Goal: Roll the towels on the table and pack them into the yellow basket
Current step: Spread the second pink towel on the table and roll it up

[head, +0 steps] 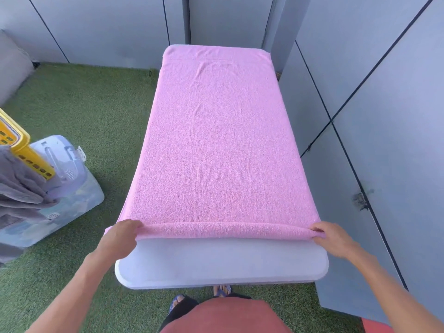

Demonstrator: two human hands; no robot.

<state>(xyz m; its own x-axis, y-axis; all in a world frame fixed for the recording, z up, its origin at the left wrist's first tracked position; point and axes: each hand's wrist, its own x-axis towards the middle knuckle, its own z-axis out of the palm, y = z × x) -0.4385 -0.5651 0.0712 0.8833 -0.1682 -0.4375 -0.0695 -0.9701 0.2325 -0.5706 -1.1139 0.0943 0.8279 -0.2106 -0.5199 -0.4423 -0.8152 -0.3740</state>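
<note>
Across nearly the whole white counter lies a pink towel, spread flat, its near edge turned into a thin roll. On the green turf floor at the left stands a clear plastic bin with blurred contents; the yellow basket sits on it, grey towels spilling over its rim. The left hand and right hand each pinch one end of the roll.

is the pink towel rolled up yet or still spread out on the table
Mostly spread. The pink towel lies flat along the table; only its near edge is rolled, pinched by the left hand and right hand.
</note>
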